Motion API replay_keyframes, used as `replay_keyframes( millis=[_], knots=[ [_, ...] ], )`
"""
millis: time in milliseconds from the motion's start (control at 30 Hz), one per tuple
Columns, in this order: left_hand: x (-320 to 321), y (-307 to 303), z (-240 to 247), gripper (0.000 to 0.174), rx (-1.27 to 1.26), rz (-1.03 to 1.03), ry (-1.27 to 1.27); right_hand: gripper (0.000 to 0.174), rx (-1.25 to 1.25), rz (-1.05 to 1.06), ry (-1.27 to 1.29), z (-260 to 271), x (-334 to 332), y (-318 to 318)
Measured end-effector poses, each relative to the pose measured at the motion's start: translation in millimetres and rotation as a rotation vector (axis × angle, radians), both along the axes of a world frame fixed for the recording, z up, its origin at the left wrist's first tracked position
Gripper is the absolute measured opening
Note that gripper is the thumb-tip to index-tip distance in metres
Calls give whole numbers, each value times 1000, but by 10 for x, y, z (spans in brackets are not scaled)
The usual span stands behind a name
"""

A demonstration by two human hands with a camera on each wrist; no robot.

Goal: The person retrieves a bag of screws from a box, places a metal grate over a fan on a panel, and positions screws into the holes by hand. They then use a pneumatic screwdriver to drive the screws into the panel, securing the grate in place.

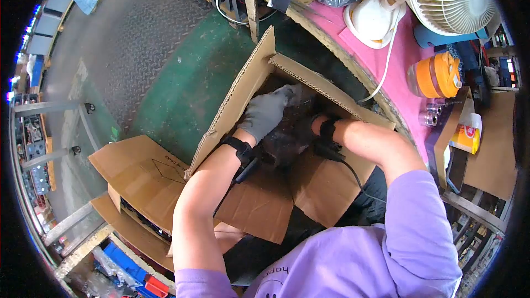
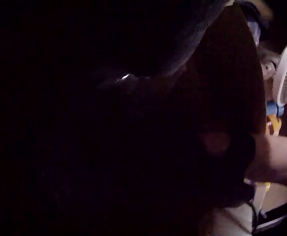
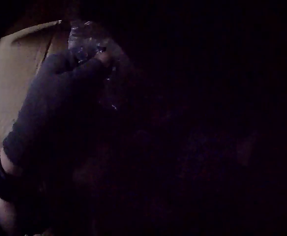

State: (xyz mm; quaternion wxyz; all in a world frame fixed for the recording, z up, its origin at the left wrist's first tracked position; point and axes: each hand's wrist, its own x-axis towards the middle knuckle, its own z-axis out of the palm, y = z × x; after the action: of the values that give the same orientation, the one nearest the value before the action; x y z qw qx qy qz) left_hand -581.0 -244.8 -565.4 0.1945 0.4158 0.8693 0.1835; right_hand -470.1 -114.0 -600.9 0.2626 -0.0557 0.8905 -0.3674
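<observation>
An open cardboard box [image 1: 232, 105] stands in front of the person, and both arms reach down into it. The left hand [image 1: 268, 111], in a grey glove, is inside near the far left wall. In the right wrist view this gloved hand [image 3: 55, 83] pinches a clear plastic bag [image 3: 82, 33] between thumb and fingers. Dark, shiny plastic [image 1: 287, 140] fills the box between the arms. The right hand [image 1: 317, 124] is sunk in the box near its right wall; its fingers are hidden in shadow. Most of the left wrist view is dark.
A second open carton [image 1: 143, 171] stands at the left. On the right, a pink-topped table [image 1: 375, 60] carries a white fan [image 1: 447, 0] and an orange-lidded bottle [image 1: 436, 75]. A bin with a blue tray [image 1: 124, 262] sits at the lower left.
</observation>
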Motion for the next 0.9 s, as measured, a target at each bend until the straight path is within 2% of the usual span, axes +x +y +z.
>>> replay_keyframes(
  millis=[33, 100, 233, 267, 333, 400, 433, 467, 533, 567, 633, 667, 733, 767, 833, 867, 900],
  knots=[
    [0, -6, 20, 34, -1, -5, 2, 36, 3, 76, 60, 14, 27, -59],
    [19, -22, 86, 23, 176, 160, -25, 35, 13, 233, 177, 48, 91, -176],
    [8, -31, 257, 21, 147, 164, 23, 33, 38, 563, 403, 148, 195, -326],
    [7, -18, 296, 19, 52, 208, -6, 33, 39, 566, 400, 191, 240, -318],
    [23, -3, 238, 18, -50, 246, -47, 32, -12, 513, 50, 676, 306, -297],
    [12, 8, 128, 19, 576, 251, -8, 32, -68, 447, -295, 1016, 418, -283],
    [25, -39, 155, 18, 381, 211, 38, 34, 0, 483, -70, 966, 489, -259],
    [74, -62, 190, 18, 379, 210, 44, 34, -1, 483, -64, 907, 545, -257],
    [186, -60, 641, 19, 31, 206, 75, 35, -58, 345, 229, 804, 615, -270],
    [242, -99, 700, 19, 30, 206, 80, 35, -60, 345, 235, 768, 615, -265],
    [361, -176, 767, 22, -20, -3, 82, 29, 29, 426, 325, 724, 610, -257],
    [404, -209, 731, 22, -22, -3, 83, 29, 27, 426, 326, 690, 594, -264],
    [492, -283, 516, 19, 177, -213, -108, 32, -42, 298, -197, 652, 506, -291],
    [544, -316, 396, 19, 176, -209, -107, 32, -42, 302, -196, 651, 436, -272],
    [619, -367, 157, 19, 28, -423, -124, 23, -5, 534, -33, 737, 234, -204],
    [623, -370, 50, 19, 24, -424, -122, 23, -8, 533, -29, 799, 152, -161],
    [614, -352, -14, 20, -285, -573, -208, 35, 24, 548, -102, 874, 79, -118]
  ],
)
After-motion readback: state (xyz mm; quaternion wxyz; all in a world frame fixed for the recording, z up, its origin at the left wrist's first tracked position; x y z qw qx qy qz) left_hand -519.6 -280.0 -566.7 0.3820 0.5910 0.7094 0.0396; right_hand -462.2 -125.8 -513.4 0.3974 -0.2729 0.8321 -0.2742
